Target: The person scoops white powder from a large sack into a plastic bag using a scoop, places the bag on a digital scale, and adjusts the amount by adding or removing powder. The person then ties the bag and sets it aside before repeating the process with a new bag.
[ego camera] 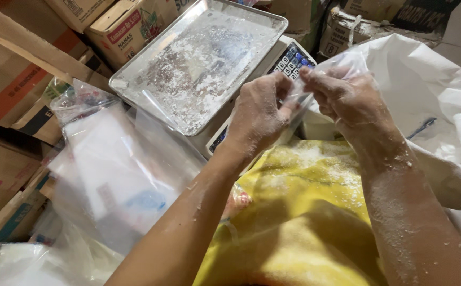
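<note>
My left hand [259, 114] and my right hand [347, 95] are raised together above a yellow sack [304, 212]. Both pinch a small clear plastic bag [299, 95] between fingertips; the bag's thin film stretches between them. Both hands and forearms are dusted with white powder. Just behind them stands a digital scale [288, 58] with a metal tray [198, 63] on top, smeared with white powder. The scale's keypad shows beside my left hand.
A heap of clear plastic bags [113, 164] lies at the left. Cardboard boxes [18, 85] are stacked along the left and back. A large white sack [442, 106] with white powder stands open at the right. Powder is scattered on the yellow sack.
</note>
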